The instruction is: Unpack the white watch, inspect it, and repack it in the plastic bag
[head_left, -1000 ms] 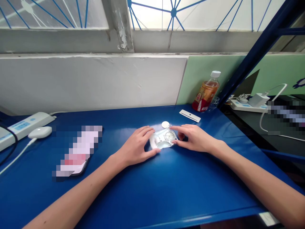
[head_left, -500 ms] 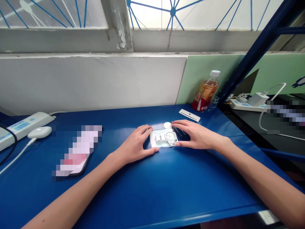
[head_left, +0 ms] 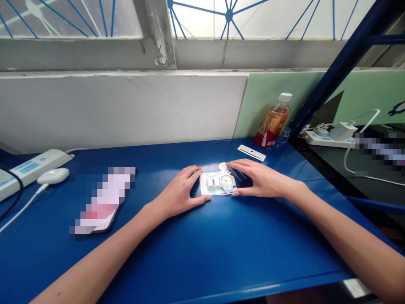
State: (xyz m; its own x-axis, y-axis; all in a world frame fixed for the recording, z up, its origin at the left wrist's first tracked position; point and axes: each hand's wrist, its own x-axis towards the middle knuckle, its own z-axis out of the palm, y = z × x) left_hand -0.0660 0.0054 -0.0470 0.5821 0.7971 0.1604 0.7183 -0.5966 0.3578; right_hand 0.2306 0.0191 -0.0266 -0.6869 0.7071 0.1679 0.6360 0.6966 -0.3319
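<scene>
A wristwatch [head_left: 226,180] with a pale round dial lies in a clear plastic bag [head_left: 205,190] on the blue table. My left hand [head_left: 180,190] rests at the bag's left edge, thumb and fingers apart, with the thumb tip by the lower corner. On the opposite side my right hand [head_left: 256,178] is likewise spread, its thumb at the lower right corner. The right fingertips touch or overlap a small white disc [head_left: 222,166] at the bag's top edge. Thin dark strips show partly under the right hand; I cannot make out what they are.
Behind my right hand lie a white slotted card [head_left: 252,153] and a drink bottle [head_left: 272,122]. A blurred phone [head_left: 109,221], a white charging puck [head_left: 53,175] and a power strip [head_left: 34,169] are at left. A blue metal post [head_left: 325,76] rises at right.
My right fingertips have shifted very slightly left over the white disc. The left hand and the bagged wristwatch stay almost where they were.
</scene>
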